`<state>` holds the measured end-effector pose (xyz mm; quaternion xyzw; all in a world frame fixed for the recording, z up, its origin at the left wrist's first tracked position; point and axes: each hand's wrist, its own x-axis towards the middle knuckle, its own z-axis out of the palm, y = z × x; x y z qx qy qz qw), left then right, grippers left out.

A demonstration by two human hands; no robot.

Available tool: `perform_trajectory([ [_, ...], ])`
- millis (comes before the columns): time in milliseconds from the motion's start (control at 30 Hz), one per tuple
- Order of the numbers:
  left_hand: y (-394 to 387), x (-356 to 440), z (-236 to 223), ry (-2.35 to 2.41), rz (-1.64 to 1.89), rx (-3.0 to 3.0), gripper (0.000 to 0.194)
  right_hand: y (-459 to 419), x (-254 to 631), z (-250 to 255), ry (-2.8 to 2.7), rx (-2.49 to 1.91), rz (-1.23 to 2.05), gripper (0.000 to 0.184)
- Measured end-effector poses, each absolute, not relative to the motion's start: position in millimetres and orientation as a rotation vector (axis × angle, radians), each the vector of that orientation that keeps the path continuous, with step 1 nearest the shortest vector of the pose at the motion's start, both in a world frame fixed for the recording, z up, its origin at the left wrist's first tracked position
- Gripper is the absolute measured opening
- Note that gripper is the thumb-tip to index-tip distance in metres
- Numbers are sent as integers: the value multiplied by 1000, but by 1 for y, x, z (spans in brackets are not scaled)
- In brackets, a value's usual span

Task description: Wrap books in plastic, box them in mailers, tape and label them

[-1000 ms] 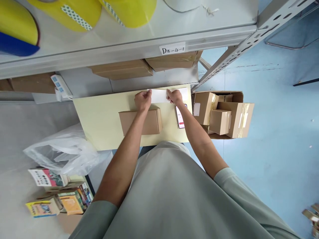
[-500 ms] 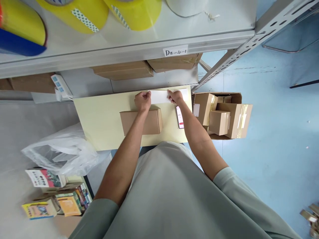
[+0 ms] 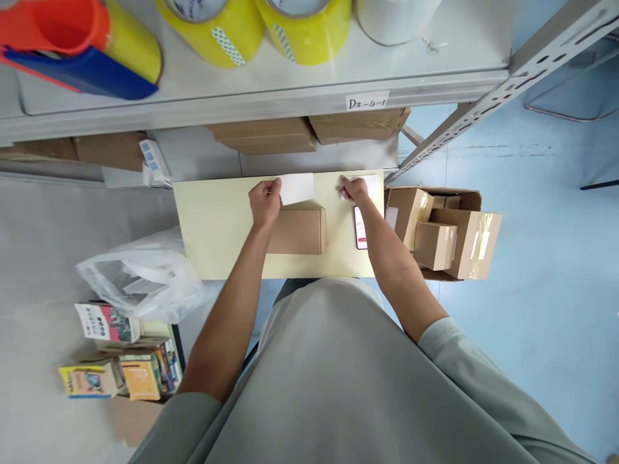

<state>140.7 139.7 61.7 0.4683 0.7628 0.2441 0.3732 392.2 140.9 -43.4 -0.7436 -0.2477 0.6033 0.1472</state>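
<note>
Left hand (image 3: pixel 265 203) had a white slip (image 3: pixel 298 188) pinched in its grip, separate from the other slip (image 3: pixel 372 185) by the curled right hand (image 3: pixel 355 189); couldn't tell if that one gripped anything. Cardboard box (image 3: pixel 300 232) sat on the desk (image 3: pixel 217 225), no slip visible on it yet.

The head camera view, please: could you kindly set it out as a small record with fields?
left hand: holds white slip
right hand: at left end of second slip, grip unclear
brown box: on cream table
phone: on table, screen lit
open carton: right of table, holds smaller boxes
shelf: bears yellow tape rolls
</note>
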Motion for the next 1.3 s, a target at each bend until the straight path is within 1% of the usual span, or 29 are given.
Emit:
perform_trajectory([
  [100,104,125,101,1829,736,1103,46,141,390,-36,-666,-2175,1641,61],
  [167,78,118,124,1785,759,1071,52,140,386,-26,-690,-2172,1645,58],
  [233,55,114,142,1736,780,1022,58,132,380,-8,-723,-2075,1674,56],
  [300,38,112,153,1663,811,965,61,110,374,18,-745,-1859,1725,58],
  [367,26,111,158,1585,832,917,63,77,368,50,-789,-1608,1796,65],
  [433,19,112,159,1526,828,889,64,39,363,82,-806,-1455,1826,70],
  [500,16,113,161,1498,799,894,65,5,359,108,-803,-1342,1767,67],
  [633,15,113,173,1455,729,1017,60,-37,352,141,-744,-1359,1510,67],
  [800,16,99,208,1338,735,1230,50,-58,342,172,-790,-1499,1295,64],
  [867,16,84,221,1323,757,1306,44,-64,333,186,-829,-1542,1220,60],
  [1000,15,36,239,1241,726,1342,29,-67,304,212,-964,-1475,1126,37],
  [1067,13,6,247,1138,696,1298,26,-63,285,221,-1045,-1386,1089,31],
  [1133,11,-24,254,1050,693,1250,28,-57,263,227,-1119,-1337,1055,28],
  [1300,10,-93,269,975,703,1059,31,-42,207,237,-1244,-1367,1023,29],
])
